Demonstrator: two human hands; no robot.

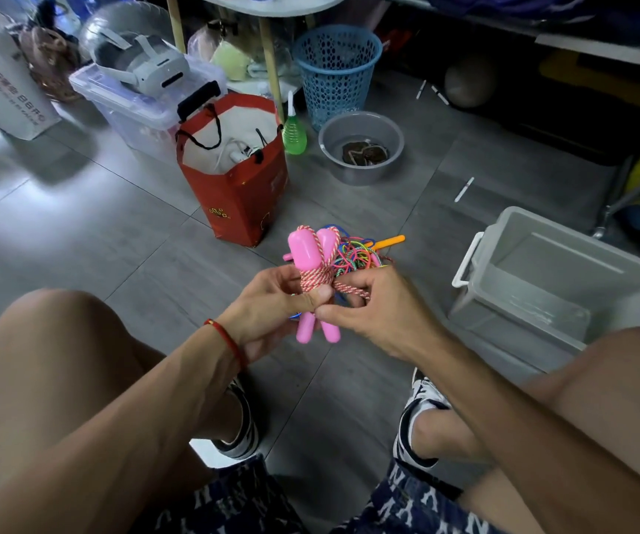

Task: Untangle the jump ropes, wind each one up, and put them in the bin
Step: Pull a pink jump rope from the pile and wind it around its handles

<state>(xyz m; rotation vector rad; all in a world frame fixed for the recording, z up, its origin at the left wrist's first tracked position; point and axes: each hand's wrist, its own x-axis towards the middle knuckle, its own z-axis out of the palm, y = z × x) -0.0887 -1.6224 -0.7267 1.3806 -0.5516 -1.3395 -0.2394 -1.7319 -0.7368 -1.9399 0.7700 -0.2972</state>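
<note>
Pink plastic handles [312, 260], light and rigid, sit pinched in the left hand [272, 306]; the right hand [372, 302] grips soft braided cord [349, 289] (likely springy); hold the wraps.

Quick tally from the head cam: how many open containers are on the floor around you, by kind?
Clear plastic bin: 1
Blue mesh basket: 1
Grey basin: 1
Red paper bag: 1
Total: 4

The lidded clear box at the back left is not counted, since it is closed.
</note>
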